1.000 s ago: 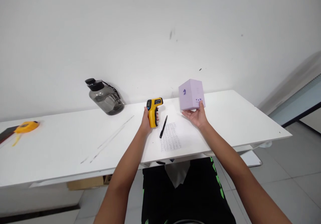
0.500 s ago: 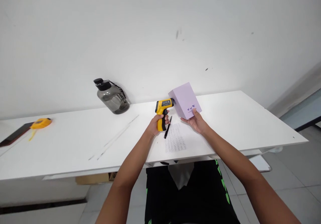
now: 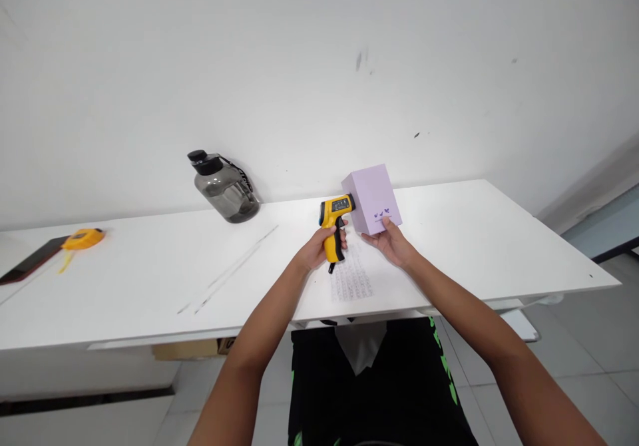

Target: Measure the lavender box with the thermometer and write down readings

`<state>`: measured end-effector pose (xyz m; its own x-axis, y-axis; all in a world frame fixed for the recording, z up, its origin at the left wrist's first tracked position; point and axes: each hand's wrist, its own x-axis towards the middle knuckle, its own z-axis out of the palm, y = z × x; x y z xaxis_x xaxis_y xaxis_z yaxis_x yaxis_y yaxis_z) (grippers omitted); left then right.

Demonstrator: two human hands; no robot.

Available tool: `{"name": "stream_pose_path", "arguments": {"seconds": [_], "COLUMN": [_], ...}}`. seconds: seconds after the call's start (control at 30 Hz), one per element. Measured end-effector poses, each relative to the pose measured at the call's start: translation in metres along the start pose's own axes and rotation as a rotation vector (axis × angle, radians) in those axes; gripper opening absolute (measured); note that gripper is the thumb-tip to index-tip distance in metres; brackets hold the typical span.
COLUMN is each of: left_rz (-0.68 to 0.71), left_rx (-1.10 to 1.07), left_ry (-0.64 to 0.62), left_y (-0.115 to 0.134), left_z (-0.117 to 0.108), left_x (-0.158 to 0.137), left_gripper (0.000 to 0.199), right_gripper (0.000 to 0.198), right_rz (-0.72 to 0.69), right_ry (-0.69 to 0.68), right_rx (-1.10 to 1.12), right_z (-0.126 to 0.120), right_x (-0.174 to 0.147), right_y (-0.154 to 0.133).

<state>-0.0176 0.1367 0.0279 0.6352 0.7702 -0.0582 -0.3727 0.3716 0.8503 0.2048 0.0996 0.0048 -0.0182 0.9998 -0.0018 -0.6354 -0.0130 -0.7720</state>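
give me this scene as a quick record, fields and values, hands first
left hand: grips yellow thermometer gun
right hand: holds lilac box by its lower end, thumb on front
gun aim: nose toward box's left side; contact unclear
pen: mostly hidden, black end showing below gun handle
writing: faint lines in front of the hands
bottle: grey, see-through, black cap, near wall
far left: yellow tape measure beside dark flat object

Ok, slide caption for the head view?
Left hand points a yellow pistol-shaped device at the lilac box held in the right hand.
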Motion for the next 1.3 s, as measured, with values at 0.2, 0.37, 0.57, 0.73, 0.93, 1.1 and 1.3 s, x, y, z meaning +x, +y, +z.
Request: {"name": "stream_pose_path", "arguments": {"seconds": [0.2, 0.37, 0.57, 0.73, 0.93, 1.1, 1.3], "left_rz": [0.032, 0.024, 0.023, 0.018, 0.008, -0.001, 0.004], "left_rx": [-0.044, -0.042, -0.037, -0.036, -0.031, -0.038, -0.029], "left_ry": [0.023, 0.024, 0.026, 0.019, 0.019, 0.016, 0.025], "left_y": [0.0028, 0.0038, 0.0046, 0.0048, 0.0043, 0.0044, 0.0030], "left_z": [0.0026, 0.0034, 0.0055, 0.0054, 0.0026, 0.0015, -0.0005], "left_x": [-0.0005, -0.0010, -0.0021, -0.0019, -0.0009, -0.0008, 0.0006], "left_gripper": [0.047, 0.043, 0.042, 0.043, 0.046, 0.047, 0.050], "right_gripper": [0.062, 0.064, 0.065, 0.066, 0.061, 0.059, 0.059], "right_rz": [0.009, 0.008, 0.003, 0.005, 0.017, 0.018, 0.016], "right_ry": [-0.001, 0.009, 0.010, 0.004, 0.016, 0.008, 0.010], "right_rx": [-0.030, -0.055, -0.083, -0.088, -0.093, -0.116, -0.117], "right_z": [0.0035, 0.0062, 0.0066, 0.0048, 0.0039, 0.0048, 0.0048], "right_x": [-0.0027, -0.0048, -0.0036, -0.0025, -0.0033, -0.0037, -0.0037], "right_y": [-0.0005, -0.0007, -0.0008, -0.0002, -0.0004, -0.0007, -0.0006]}}
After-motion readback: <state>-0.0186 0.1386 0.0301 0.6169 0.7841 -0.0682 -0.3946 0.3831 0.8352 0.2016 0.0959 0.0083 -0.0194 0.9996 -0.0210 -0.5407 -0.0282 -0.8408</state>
